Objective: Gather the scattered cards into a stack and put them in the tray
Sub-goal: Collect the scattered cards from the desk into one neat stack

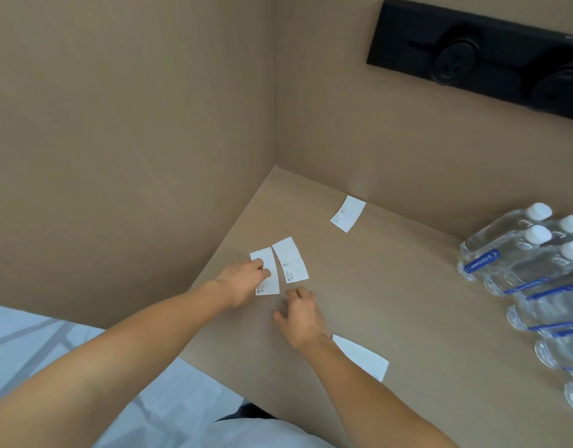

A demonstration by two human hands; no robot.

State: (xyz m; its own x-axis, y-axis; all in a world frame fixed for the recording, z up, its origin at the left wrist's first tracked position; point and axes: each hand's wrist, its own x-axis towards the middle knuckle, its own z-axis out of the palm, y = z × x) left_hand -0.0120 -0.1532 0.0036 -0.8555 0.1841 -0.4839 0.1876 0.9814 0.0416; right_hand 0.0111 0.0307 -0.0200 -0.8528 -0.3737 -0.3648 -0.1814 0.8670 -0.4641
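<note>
Several white cards lie on the brown table (407,318). My left hand (243,281) rests with its fingertips on the leftmost card (268,279). A second card (291,260) lies right beside it, to the right. My right hand (299,313) hovers just below that pair, fingers curled and apart, holding nothing. Another card (348,214) lies farther back, near the rear wall. A fourth card (364,358) sits at the near side, partly hidden under my right forearm. No tray is in view.
A pack of clear water bottles (533,270) with white caps and blue labels fills the table's right side. Brown walls enclose the table at the left and back. A black socket strip (479,53) is mounted on the back wall. The table's near edge runs by my arms.
</note>
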